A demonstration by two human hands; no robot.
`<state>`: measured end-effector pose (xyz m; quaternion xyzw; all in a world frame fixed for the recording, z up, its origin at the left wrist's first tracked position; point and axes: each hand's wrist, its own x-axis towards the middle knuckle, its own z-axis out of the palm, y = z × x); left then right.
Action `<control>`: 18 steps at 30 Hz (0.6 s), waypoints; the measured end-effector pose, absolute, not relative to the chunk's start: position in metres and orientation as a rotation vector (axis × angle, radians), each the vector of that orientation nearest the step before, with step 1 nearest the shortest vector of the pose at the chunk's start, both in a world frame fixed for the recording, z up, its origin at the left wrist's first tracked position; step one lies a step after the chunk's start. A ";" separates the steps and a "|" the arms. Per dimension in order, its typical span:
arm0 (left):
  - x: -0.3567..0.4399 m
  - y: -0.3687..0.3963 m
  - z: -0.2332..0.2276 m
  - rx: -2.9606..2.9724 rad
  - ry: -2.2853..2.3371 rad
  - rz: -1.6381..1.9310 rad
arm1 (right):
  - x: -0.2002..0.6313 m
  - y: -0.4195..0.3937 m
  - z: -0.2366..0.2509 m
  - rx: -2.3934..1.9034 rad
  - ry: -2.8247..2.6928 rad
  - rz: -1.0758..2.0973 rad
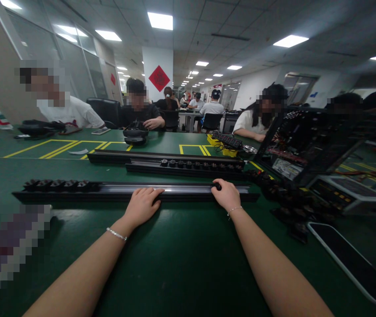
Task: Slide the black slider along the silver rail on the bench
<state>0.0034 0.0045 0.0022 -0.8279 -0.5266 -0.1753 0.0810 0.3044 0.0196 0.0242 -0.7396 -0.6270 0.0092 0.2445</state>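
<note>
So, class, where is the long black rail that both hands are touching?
The long black rail lies across the green table, nearest the wearer, under the left hand and right hand, before two farther rails.

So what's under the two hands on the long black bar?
The left hand lies flat on the long black bar, on its shiny channel. The right hand pinches a small black piece there. The bar under each palm is hidden.

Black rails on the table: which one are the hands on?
The nearest rail: left hand and right hand both rest on it. The two other rails lie farther back, untouched.
</note>
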 end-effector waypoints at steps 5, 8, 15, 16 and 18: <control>0.003 0.005 0.002 -2.471 -1.575 -0.537 | 0.303 0.021 0.021 -2.005 -1.683 -0.043; 0.003 0.005 0.002 -2.472 -1.579 -0.549 | 0.302 0.021 0.020 -2.033 -1.623 -0.104; 0.003 0.005 0.001 -2.472 -1.582 -0.548 | 0.303 0.021 0.021 -2.118 -1.577 -0.057; 0.002 0.006 0.001 -2.470 -1.579 -0.548 | 0.304 0.022 0.021 -2.118 -1.572 -0.053; 0.002 0.006 0.001 -2.469 -1.573 -0.550 | 0.306 0.022 0.021 -2.109 -1.565 -0.047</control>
